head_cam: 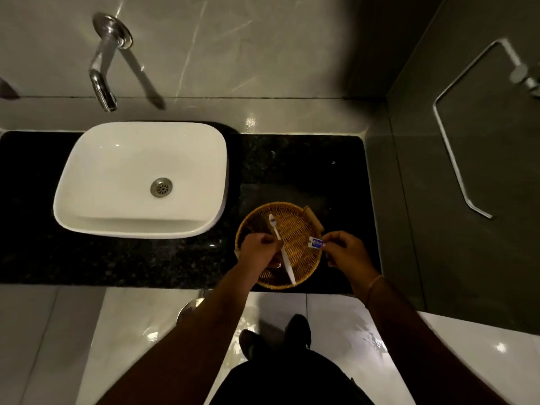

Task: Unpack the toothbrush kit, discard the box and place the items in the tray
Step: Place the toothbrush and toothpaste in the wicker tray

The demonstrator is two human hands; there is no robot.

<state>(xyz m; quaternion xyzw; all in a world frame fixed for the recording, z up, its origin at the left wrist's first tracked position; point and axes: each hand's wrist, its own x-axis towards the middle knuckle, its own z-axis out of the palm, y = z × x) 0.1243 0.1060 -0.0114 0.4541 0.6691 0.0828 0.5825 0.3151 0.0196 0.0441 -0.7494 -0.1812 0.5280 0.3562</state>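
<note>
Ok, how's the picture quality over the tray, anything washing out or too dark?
Head view: dim overall; the wicker tray sits in shadow on the black counter, the toothbrush reads clearly, the small packet in the right hand is too small to read; glare spots on the floor tiles; wide-angle bending at edges.

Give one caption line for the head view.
Left hand holds toothbrush, right hand a small packet, over wicker tray.
</note>
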